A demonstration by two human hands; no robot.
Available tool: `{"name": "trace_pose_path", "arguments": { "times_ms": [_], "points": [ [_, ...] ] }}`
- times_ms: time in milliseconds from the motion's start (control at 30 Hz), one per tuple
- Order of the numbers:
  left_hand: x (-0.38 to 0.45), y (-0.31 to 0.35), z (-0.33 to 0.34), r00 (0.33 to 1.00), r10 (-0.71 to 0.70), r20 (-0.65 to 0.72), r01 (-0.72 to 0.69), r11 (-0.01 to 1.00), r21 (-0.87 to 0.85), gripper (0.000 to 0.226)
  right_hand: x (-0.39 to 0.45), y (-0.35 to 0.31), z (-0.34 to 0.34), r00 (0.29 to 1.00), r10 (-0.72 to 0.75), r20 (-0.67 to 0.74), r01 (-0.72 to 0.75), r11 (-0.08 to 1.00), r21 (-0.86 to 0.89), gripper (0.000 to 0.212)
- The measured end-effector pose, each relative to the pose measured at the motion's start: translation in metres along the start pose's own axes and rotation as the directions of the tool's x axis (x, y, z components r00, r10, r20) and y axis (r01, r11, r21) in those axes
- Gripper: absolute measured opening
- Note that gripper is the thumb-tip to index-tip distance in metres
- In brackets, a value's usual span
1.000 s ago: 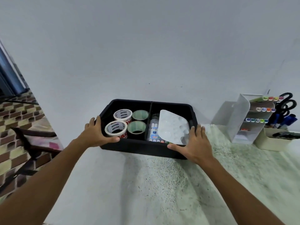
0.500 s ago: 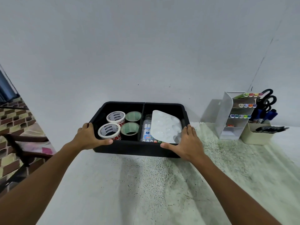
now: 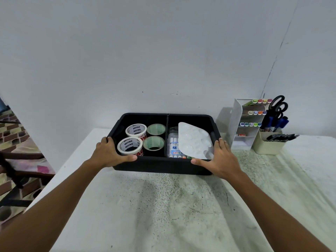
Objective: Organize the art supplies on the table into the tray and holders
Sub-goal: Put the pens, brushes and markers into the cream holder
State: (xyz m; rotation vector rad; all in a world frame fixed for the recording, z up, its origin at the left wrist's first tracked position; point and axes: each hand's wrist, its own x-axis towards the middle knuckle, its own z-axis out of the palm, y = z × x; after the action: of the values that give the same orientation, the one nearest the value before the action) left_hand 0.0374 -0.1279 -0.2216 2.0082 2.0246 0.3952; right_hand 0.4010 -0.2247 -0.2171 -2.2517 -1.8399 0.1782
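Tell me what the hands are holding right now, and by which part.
Both hands hold the black tray: the left hand grips its front-left corner rim, the right hand its front-right corner rim, thumbs along the front edge.

Paint set [image 3: 174,146] largely under the white palette [image 3: 195,140]; tray's [image 3: 163,167] near corners beneath both hands.

The black tray [image 3: 163,166] now sits closer to the white marker holder [image 3: 244,124] than a second ago, carried along the counter [image 3: 163,206] by the left hand [image 3: 109,153] and right hand [image 3: 219,160].
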Motion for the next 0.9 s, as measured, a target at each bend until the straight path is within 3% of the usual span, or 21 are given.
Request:
{"name": "trace_pose_path", "arguments": {
  "times_ms": [267, 900],
  "points": [
    [-0.009, 0.027, 0.014, 1.000, 0.023, -0.006, -0.023, 1.000, 0.000, 0.147, -0.004, 0.034, -0.005, 1.000, 0.030, 0.003, -0.030, 1.000, -0.004, 0.141],
    [0.006, 0.038, 0.011, 0.999, -0.021, 0.030, 0.020, 1.000, 0.008, 0.155, 0.014, 0.040, -0.008, 1.000, -0.004, 0.004, 0.004, 1.000, 0.026, 0.142]
  ]
}}
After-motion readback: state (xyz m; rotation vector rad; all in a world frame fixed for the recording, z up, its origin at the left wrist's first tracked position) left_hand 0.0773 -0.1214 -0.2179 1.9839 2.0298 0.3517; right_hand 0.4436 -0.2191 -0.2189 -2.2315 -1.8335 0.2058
